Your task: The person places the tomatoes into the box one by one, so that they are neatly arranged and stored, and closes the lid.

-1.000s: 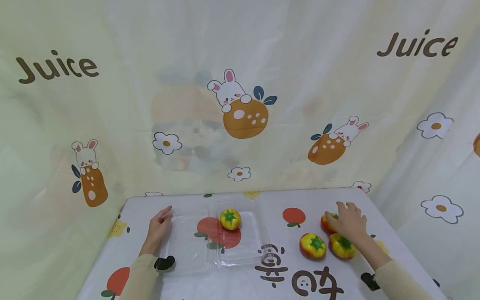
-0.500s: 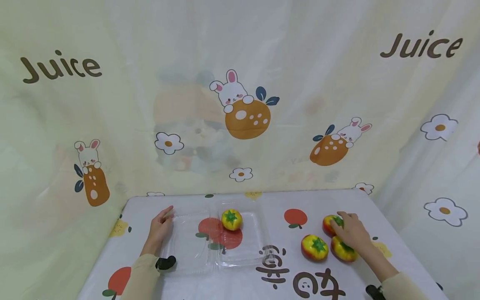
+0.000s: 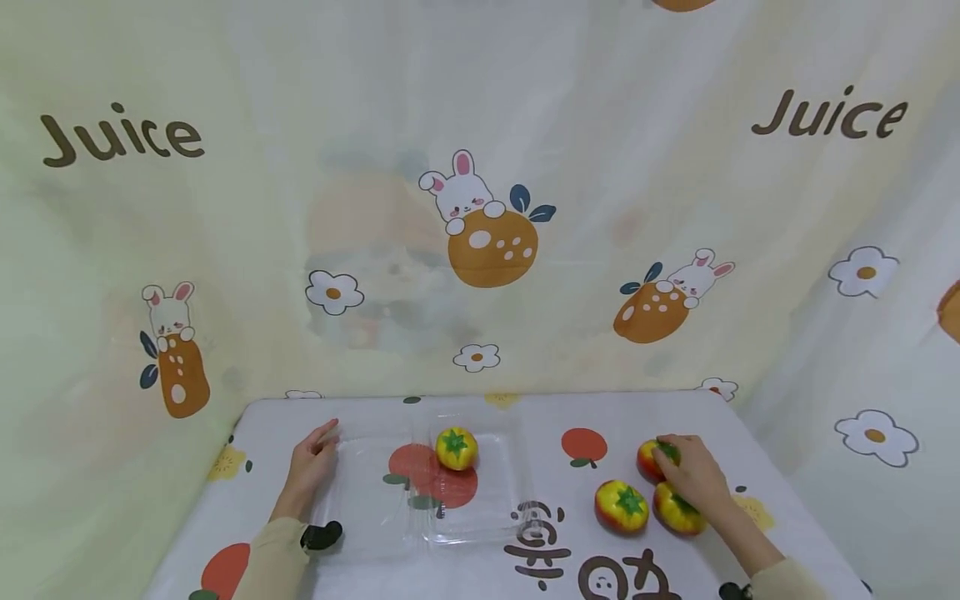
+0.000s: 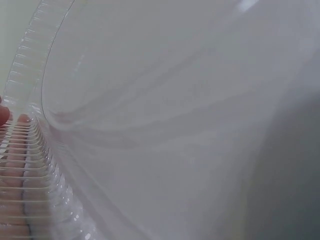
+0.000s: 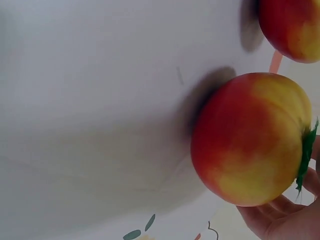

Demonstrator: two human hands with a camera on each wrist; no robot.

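Observation:
A see-through plastic clamshell box (image 3: 371, 527) lies opened flat, its left half beside my left hand (image 3: 311, 464). That hand rests along the box's outer left edge, and its fingers (image 4: 15, 150) show through the ridged wall in the left wrist view. One red-and-yellow tomato (image 3: 457, 450) with a green star-shaped top sits in the right half. On the right, my right hand (image 3: 697, 475) grips the farthest of three loose tomatoes (image 3: 651, 460), partly covering it. Beneath that hand's palm side sits a second tomato (image 5: 250, 145); a third tomato (image 3: 621, 507) stands to its left.
A white printed cloth (image 3: 450, 575) with fruit pictures and dark lettering covers the table. Behind it hangs a pale curtain (image 3: 480, 83) with rabbits, flowers and the word Juice. Dark wrist cameras (image 3: 321, 536) sit on both wrists.
My right hand has come down from above the far tomato and closed its fingers around it. The left hand stays at the box's edge. The head view has shifted slightly.

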